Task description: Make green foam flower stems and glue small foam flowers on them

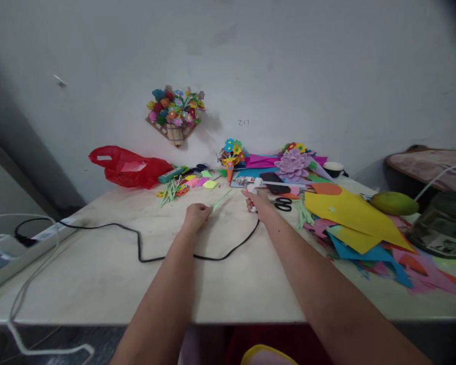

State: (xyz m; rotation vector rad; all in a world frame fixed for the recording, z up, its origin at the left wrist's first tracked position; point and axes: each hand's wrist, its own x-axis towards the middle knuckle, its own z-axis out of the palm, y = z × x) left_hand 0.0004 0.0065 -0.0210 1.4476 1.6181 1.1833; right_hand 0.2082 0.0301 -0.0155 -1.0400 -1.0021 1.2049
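Note:
My left hand (pixel 197 217) pinches one end of a thin light green strip (pixel 221 199), which points up and away to the right over the table. My right hand (pixel 257 203) is wrapped round the handle of a white hot glue gun (pixel 255 185). The gun's metal nozzle faces left, close to the far tip of the strip; whether they touch I cannot tell. A white glue stick (pixel 283 183) sticks out of the gun's back. From the handle a black cord (pixel 228 254) runs left across the table.
Black-handled scissors (pixel 283 204) lie just right of my right hand. Coloured foam sheets (pixel 345 215) cover the table's right side, with a mango (pixel 394 203) and glass jar (pixel 443 228). Green strips (pixel 170 192), a red bag (pixel 129 167) and foam flowers (pixel 233 147) sit further back. A power strip (pixel 47 233) is left.

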